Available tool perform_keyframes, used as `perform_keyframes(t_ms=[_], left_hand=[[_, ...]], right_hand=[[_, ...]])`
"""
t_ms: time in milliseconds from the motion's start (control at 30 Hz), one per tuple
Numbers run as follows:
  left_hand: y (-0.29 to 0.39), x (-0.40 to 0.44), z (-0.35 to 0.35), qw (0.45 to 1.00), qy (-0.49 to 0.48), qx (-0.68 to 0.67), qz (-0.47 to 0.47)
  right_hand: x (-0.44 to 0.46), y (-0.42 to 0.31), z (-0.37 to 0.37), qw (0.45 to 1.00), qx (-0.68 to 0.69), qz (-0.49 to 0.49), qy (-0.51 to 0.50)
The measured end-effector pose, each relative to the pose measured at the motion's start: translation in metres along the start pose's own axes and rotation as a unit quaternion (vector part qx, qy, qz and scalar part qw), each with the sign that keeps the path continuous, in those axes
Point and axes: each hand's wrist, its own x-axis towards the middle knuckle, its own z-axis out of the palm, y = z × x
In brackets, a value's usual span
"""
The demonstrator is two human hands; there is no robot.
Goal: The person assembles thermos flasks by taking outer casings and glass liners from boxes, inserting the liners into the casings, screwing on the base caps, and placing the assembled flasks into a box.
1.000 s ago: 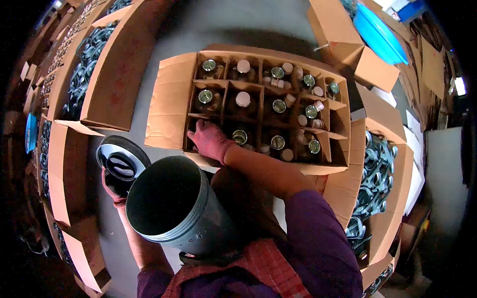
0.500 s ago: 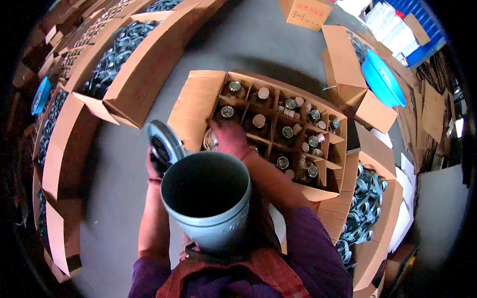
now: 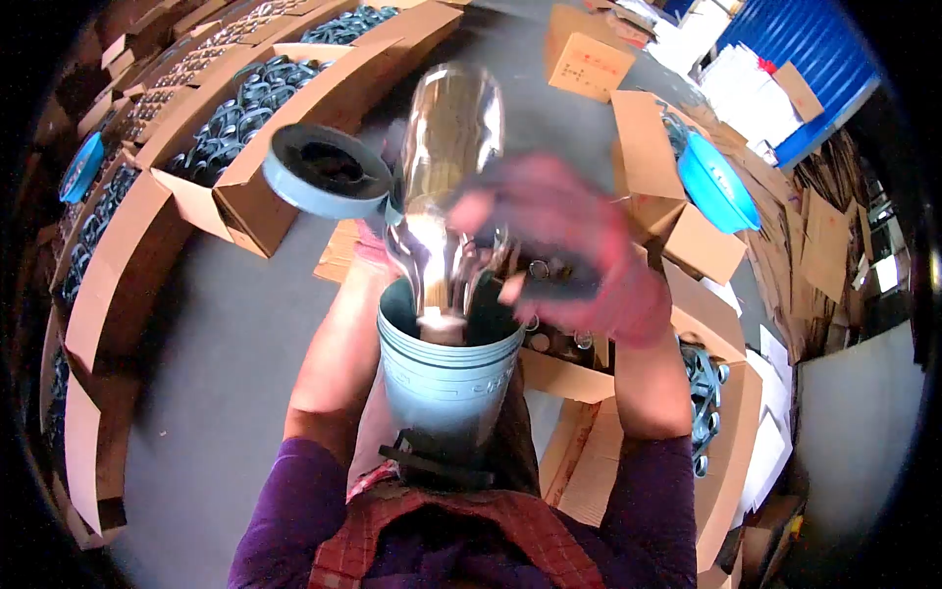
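Observation:
A shiny glass liner is upside down, its narrow end inside the mouth of the blue-grey canister. My left hand, gloved and mostly hidden, is closed at the left of the liner on a blue-grey ring-shaped part. Whether it also touches the liner cannot be made out. On the right, my gloved right hand is blurred, its thumb and fingers apart beside the liner, fingertips overlapping its edge. Behind that hand is the divided carton of glass liners, largely covered.
Long cartons of grey-blue parts line the left. Another carton of such parts stands at the right. A bright blue basin rests on a box at the upper right, near stacked flat cardboard.
The glass liner has come up out of the divided carton and over the canister. My right hand has moved from the carton to the liner's right side. The ring-shaped part has turned flatter.

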Motion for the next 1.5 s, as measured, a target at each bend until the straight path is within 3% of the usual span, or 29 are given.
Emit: perform_keyframes(t_ms=[33, 67, 100, 167, 233, 400, 433, 467, 533, 633, 667, 733, 767, 800, 867, 900, 933, 967, 1033, 1100, 1200, 1233, 1333, 1400, 1433, 1500], left_hand=[[-0.002, 0.006, 0.011, 1.000, -0.022, -0.016, -0.003], [-0.004, 0.008, 0.019, 0.999, -0.039, -0.031, -0.009], [-0.008, 0.007, 0.024, 0.997, -0.053, -0.045, -0.016], [-0.020, -0.008, 0.028, 0.994, -0.075, -0.073, -0.038], [-0.034, -0.033, 0.028, 0.988, -0.097, -0.098, -0.071], [-0.070, -0.057, 0.051, 0.953, -0.160, -0.168, -0.195], [-0.075, -0.052, 0.058, 0.947, -0.170, -0.175, -0.211], [-0.079, -0.048, 0.064, 0.943, -0.177, -0.174, -0.220], [-0.085, -0.039, 0.070, 0.948, -0.177, -0.147, -0.218], [-0.083, -0.028, 0.067, 0.990, -0.097, -0.027, -0.096], [-0.079, -0.029, 0.077, 0.998, -0.015, -0.033, -0.046], [-0.072, -0.023, 0.073, 0.994, 0.028, 0.099, 0.047], [-0.077, -0.014, 0.042, 0.939, 0.000, 0.268, 0.217], [-0.073, -0.033, 0.071, 0.951, 0.024, 0.235, 0.198], [-0.069, -0.049, 0.081, 0.930, -0.050, 0.275, 0.239], [-0.071, -0.054, 0.075, 0.882, -0.035, 0.389, 0.263], [-0.070, -0.064, 0.071, 0.895, -0.098, 0.382, 0.209], [-0.073, -0.068, 0.074, 0.868, -0.172, 0.418, 0.206], [-0.076, -0.069, 0.087, 0.823, -0.284, 0.457, 0.182], [-0.080, -0.065, 0.099, 0.806, -0.354, 0.438, 0.182], [-0.080, -0.061, 0.110, 0.807, -0.387, 0.406, 0.184], [-0.078, -0.052, 0.110, 0.786, -0.437, 0.392, 0.191], [-0.087, -0.056, 0.107, 0.824, -0.403, 0.355, 0.180], [-0.078, -0.054, 0.104, 0.771, -0.465, 0.388, 0.197], [-0.076, -0.052, 0.105, 0.762, -0.482, 0.385, 0.196], [-0.069, -0.053, 0.106, 0.720, -0.512, 0.427, 0.192]], right_hand=[[-0.014, 0.008, -0.001, 0.983, 0.075, 0.117, 0.118], [-0.028, 0.016, -0.002, 0.930, 0.169, 0.205, 0.256], [-0.022, 0.026, -0.008, 0.896, 0.250, 0.164, 0.328], [-0.053, 0.046, -0.005, 0.847, 0.287, 0.217, 0.390], [-0.072, 0.034, -0.004, 0.812, 0.345, 0.263, 0.390], [-0.142, -0.006, 0.012, 0.778, 0.445, 0.391, 0.209], [-0.153, -0.011, 0.013, 0.796, 0.456, 0.368, 0.150], [-0.164, -0.012, 0.016, 0.778, 0.491, 0.373, 0.124], [-0.186, -0.009, 0.012, 0.776, 0.411, 0.478, 0.026], [-0.159, -0.023, -0.002, 0.865, 0.114, 0.474, -0.122], [-0.162, -0.024, 0.004, 0.881, 0.027, 0.457, -0.120], [-0.169, -0.023, 0.014, 0.891, -0.154, 0.410, -0.116], [-0.171, -0.019, 0.012, 0.898, -0.109, 0.413, -0.106], [-0.172, -0.020, 0.012, 0.895, 0.003, 0.446, -0.004], [-0.177, -0.020, 0.015, 0.825, 0.223, 0.480, 0.197], [-0.193, -0.010, 0.023, 0.778, 0.320, 0.436, 0.320], [-0.204, -0.004, 0.033, 0.787, 0.280, 0.427, 0.347], [-0.207, -0.001, 0.041, 0.794, 0.237, 0.415, 0.375], [-0.210, 0.002, 0.064, 0.779, 0.279, 0.331, 0.453], [-0.235, -0.003, 0.094, 0.768, 0.278, 0.363, 0.449], [-0.238, -0.006, 0.105, 0.757, 0.272, 0.345, 0.483], [-0.234, -0.009, 0.106, 0.754, 0.269, 0.329, 0.501], [-0.226, -0.023, 0.104, 0.743, 0.224, 0.334, 0.536], [-0.221, -0.030, 0.096, 0.761, 0.188, 0.318, 0.533], [-0.220, -0.038, 0.088, 0.768, 0.238, 0.312, 0.506], [-0.227, -0.050, 0.069, 0.825, 0.202, 0.316, 0.423]])
